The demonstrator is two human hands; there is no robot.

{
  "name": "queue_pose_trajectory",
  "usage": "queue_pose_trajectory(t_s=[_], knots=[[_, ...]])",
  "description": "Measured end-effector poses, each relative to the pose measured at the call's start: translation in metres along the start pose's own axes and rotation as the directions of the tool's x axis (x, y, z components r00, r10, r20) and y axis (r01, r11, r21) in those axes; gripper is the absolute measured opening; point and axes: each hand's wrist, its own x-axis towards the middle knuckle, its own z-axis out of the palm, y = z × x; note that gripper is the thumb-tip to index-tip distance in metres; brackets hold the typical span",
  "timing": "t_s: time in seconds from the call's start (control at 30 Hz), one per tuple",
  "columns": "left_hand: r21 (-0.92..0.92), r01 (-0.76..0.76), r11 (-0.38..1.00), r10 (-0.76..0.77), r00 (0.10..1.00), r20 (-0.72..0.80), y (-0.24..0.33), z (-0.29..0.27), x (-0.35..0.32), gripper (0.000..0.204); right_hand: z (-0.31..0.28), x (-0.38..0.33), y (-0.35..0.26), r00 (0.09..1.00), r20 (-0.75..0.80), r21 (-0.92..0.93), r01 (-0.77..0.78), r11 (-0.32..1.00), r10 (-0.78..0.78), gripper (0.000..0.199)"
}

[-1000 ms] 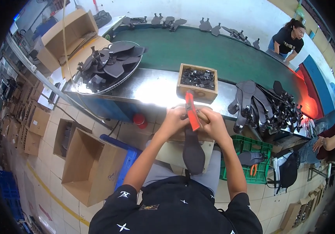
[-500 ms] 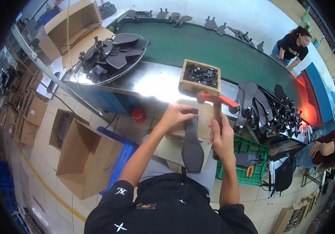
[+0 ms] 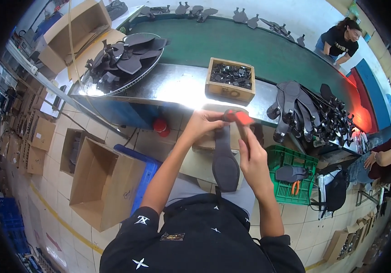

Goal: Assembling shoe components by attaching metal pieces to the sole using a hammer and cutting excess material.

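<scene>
A dark grey shoe sole [image 3: 225, 169] lies lengthwise in front of me, its broad toe end toward my lap and its narrow heel end on a wooden block [image 3: 204, 142]. At that heel end the fingers of my left hand [image 3: 203, 123] are pinched together, holding it. My right hand [image 3: 254, 159] is wrapped round the wooden handle of a hammer [image 3: 241, 118]. The hammer's red head is over the heel end, beside my left fingertips, and hides what lies beneath it.
A wooden box [image 3: 230, 93] of small black pieces stands on the metal bench edge, before a green conveyor belt [image 3: 195, 43]. A wire basket [image 3: 127, 84] of soles is left, piled soles [image 3: 295, 111] right. A green crate [image 3: 293, 195] and cardboard box [image 3: 107, 191] flank me. Another person [image 3: 341, 43] stands far right.
The hammer has swung down and left from beside the block to the sole's heel end. My left hand keeps its pinch there. The whole view has shifted slightly.
</scene>
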Motion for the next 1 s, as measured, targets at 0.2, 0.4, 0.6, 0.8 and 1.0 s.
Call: queue_pose_trajectory(t_s=[0.2, 0.4, 0.6, 0.8, 1.0], knots=[[0.452, -0.189, 0.872, 0.160, 0.982, 0.101, -0.010, -0.004, -0.003, 0.087, -0.023, 0.006, -0.021, 0.979, -0.099, -0.181, 0.160, 0.970, -0.180, 0.036], [0.704, -0.131, 0.698, 0.158, 0.987, 0.027, -0.015, 0.002, -0.008, 0.117, -0.013, -0.002, -0.025, 0.951, -0.180, -0.228, 0.210, 0.951, -0.253, 0.033], [0.716, -0.118, 0.689, 0.131, 0.991, 0.037, -0.020, -0.001, -0.010, 0.116, -0.023, 0.004, -0.033, 0.955, -0.167, -0.309, 0.184, 0.933, -0.244, 0.029], [0.760, -0.135, 0.636, 0.170, 0.985, 0.033, -0.012, -0.003, -0.007, 0.053, 0.010, 0.005, -0.003, 0.999, -0.004, -0.165, -0.040, 0.985, 0.040, 0.026], [0.580, -0.318, 0.750, 0.245, 0.948, 0.202, 0.022, -0.005, -0.040, 0.021, -0.028, -0.004, -0.008, 0.983, -0.185, -0.087, -0.008, 0.996, -0.008, 0.034]])
